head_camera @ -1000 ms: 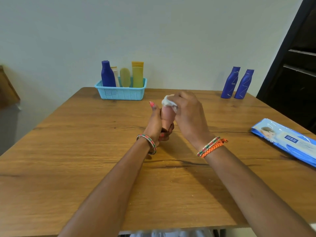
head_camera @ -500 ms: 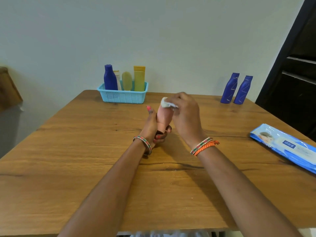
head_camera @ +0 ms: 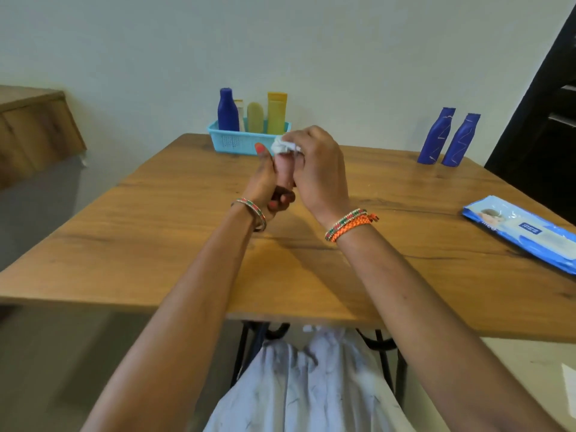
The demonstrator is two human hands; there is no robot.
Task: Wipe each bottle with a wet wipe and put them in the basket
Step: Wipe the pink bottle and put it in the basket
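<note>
My left hand (head_camera: 268,185) grips a small pink bottle (head_camera: 284,171) upright above the middle of the wooden table (head_camera: 162,232). My right hand (head_camera: 314,169) pinches a crumpled white wet wipe (head_camera: 284,147) against the bottle's top. Most of the bottle is hidden between the two hands. A light blue basket (head_camera: 237,140) stands at the table's far edge, holding a dark blue bottle (head_camera: 227,110), a yellow tube (head_camera: 276,113), an olive bottle (head_camera: 255,117) and a pale one. Two dark blue bottles (head_camera: 448,137) stand at the far right.
A blue pack of wet wipes (head_camera: 523,232) lies near the right edge of the table. A wooden cabinet (head_camera: 34,129) stands to the left and a dark door frame (head_camera: 536,98) at the right. My lap in pale cloth shows below the near table edge.
The view has pulled back and tilted down, showing the table's near edge and my lap. Both hands stay on the pink bottle, the wipe still rubbing its top.
</note>
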